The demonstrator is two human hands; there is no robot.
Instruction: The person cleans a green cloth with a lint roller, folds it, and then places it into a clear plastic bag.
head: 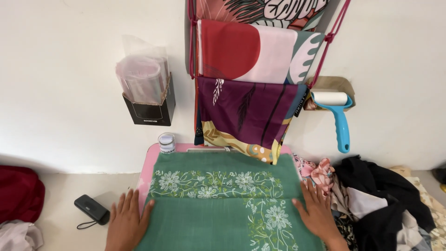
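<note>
1. We see the green cloth (223, 209) lying flat on the pink board (145, 172), filling the middle of the view. Its white flower border runs across from left to right and turns down towards us on the right side.
2. A fold line crosses the cloth side to side, just at the level of our fingertips; so the long axis of the cloth lies crosswise between our hands.
3. Our left hand (126, 223) rests palm down at the cloth's left edge, fingers apart and flat, their tips touching the cloth. It grips nothing.
4. Our right hand (318, 214) lies the same way on the right edge, fingers spread and pointing away from us, pressing flat, holding nothing.
5. The cloth lies inward from both sets of fingers; each hand sits at its own edge, and neither is clearly nearer to the middle.
6. At the board's far left corner stands a small white jar (167, 142).
7. Left of the left hand, apart from it, lies a black case (91, 208) with a cord.
8. Right of the right hand, just beside it, a heap of clothes (381, 204) is piled.
9. On the wall hang patterned cloths (246, 69), a blue lint roller (340, 116) and a black box (149, 109) of clear bags.
</note>
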